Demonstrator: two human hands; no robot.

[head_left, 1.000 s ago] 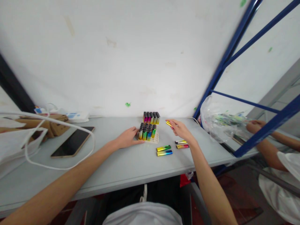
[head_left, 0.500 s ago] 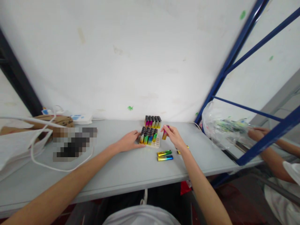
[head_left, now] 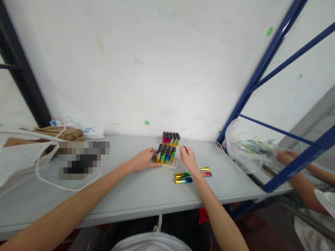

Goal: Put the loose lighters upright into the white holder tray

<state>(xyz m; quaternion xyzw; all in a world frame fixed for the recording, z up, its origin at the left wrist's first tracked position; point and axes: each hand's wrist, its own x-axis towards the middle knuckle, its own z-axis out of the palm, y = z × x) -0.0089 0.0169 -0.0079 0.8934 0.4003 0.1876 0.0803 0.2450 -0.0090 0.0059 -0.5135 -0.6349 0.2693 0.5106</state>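
Observation:
My left hand [head_left: 144,160] is curled round the left side of a pale holder [head_left: 172,166], thumb along its front corner and fingers behind. Upright in that holder stand several black-topped lighters [head_left: 162,157] in shiny gold, green and blue; cells at its right end show no lighter. Just right of the holder, my right hand [head_left: 188,159] is closed on a lighter [head_left: 185,149], of which only a dark purple bit shows. Below that hand lie a green-gold lighter [head_left: 182,174], a blue-gold lighter [head_left: 183,180], a yellow one [head_left: 204,169] and a red one [head_left: 207,174].
A second block of upright lighters [head_left: 171,139] stands behind, near the wall. A white cable [head_left: 70,189], cardboard box [head_left: 65,134] and blurred dark object [head_left: 82,160] lie left. To the right are a blue metal frame [head_left: 237,101], a clear plastic bag [head_left: 240,150] and another person's hand [head_left: 285,157].
My right hand has moved slightly left and turned, so the purple-gold lighter is now mostly hidden. The yellow and red lighters have come into fuller view. My left hand stays at the holder.

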